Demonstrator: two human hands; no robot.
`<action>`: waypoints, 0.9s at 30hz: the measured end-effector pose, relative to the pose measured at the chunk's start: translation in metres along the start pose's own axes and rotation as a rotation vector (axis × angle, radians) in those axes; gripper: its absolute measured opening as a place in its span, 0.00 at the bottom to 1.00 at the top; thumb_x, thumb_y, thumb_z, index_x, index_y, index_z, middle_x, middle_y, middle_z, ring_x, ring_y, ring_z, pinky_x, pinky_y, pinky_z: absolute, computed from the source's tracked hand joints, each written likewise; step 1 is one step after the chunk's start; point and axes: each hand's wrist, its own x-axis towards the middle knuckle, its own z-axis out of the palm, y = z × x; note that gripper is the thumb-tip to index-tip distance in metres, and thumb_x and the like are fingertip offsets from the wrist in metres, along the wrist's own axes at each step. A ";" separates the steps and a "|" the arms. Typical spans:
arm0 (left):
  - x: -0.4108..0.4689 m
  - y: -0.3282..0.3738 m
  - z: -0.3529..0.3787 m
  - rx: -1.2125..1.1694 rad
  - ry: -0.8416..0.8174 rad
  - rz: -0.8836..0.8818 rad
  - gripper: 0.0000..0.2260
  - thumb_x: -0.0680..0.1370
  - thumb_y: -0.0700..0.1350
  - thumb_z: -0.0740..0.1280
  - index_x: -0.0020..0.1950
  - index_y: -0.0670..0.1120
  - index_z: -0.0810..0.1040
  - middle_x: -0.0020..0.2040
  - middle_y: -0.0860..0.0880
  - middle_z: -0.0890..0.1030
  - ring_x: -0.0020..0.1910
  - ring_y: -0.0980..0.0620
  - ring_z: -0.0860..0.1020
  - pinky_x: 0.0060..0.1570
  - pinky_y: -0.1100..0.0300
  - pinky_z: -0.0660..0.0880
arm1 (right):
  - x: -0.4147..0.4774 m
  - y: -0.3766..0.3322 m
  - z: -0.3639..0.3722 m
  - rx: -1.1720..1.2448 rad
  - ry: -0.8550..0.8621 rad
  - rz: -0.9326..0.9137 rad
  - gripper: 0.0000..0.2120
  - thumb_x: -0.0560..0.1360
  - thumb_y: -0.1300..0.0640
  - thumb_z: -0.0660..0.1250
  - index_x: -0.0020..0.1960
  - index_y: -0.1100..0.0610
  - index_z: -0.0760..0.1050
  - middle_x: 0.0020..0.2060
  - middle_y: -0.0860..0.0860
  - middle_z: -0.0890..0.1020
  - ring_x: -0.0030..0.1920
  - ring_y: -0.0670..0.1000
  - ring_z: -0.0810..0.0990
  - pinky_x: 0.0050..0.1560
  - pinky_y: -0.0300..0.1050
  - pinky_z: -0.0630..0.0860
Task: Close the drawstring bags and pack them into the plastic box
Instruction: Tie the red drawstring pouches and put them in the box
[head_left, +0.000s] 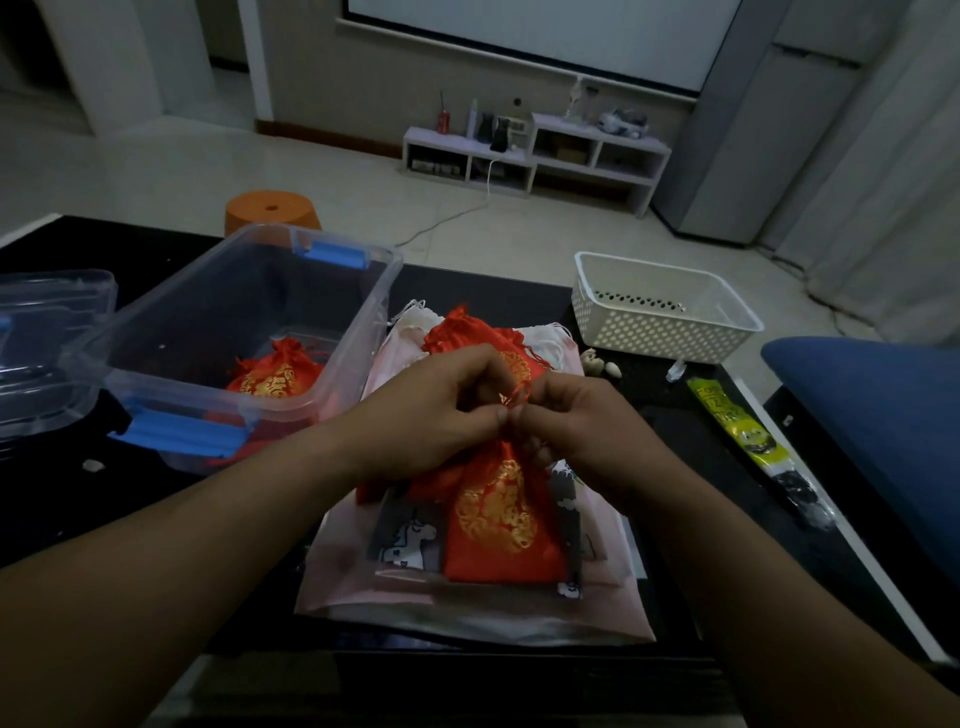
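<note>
A red drawstring bag with gold embroidery (498, 519) lies on a pile of pink and grey bags (467, 603) in the middle of the dark table. My left hand (431, 410) and my right hand (576, 421) meet just above its gathered neck, each pinching the red cord (517, 397). Another red bag (472, 332) lies behind my hands on the pile. The clear plastic box (332, 332) with blue latches stands at the left, and one closed red bag (278, 371) rests inside it.
The box's clear lid (47, 338) lies at the far left. A white perforated basket (660, 306) stands at the back right. Small shells (597, 364) and a yellow-green packet (737, 421) lie to the right. A blue chair (883, 415) is beyond the table's right edge.
</note>
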 end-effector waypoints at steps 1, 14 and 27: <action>0.000 0.000 0.002 -0.001 0.028 0.005 0.03 0.82 0.44 0.70 0.55 0.50 0.79 0.43 0.51 0.82 0.42 0.56 0.80 0.42 0.62 0.78 | 0.000 -0.001 0.002 -0.001 0.012 -0.002 0.05 0.79 0.62 0.71 0.44 0.61 0.79 0.33 0.57 0.81 0.34 0.56 0.78 0.41 0.55 0.74; -0.004 -0.005 0.025 -0.056 0.252 -0.124 0.06 0.85 0.47 0.64 0.48 0.50 0.75 0.40 0.53 0.78 0.37 0.60 0.74 0.40 0.62 0.70 | -0.008 -0.007 0.008 0.164 0.087 0.125 0.04 0.81 0.62 0.67 0.48 0.61 0.79 0.34 0.53 0.79 0.35 0.50 0.77 0.35 0.43 0.74; -0.004 0.002 0.026 -0.179 0.361 -0.292 0.08 0.86 0.49 0.60 0.52 0.46 0.74 0.45 0.48 0.80 0.43 0.52 0.77 0.43 0.55 0.73 | -0.008 -0.012 0.008 0.356 0.188 0.200 0.05 0.79 0.62 0.63 0.46 0.61 0.77 0.39 0.56 0.80 0.37 0.54 0.81 0.42 0.51 0.80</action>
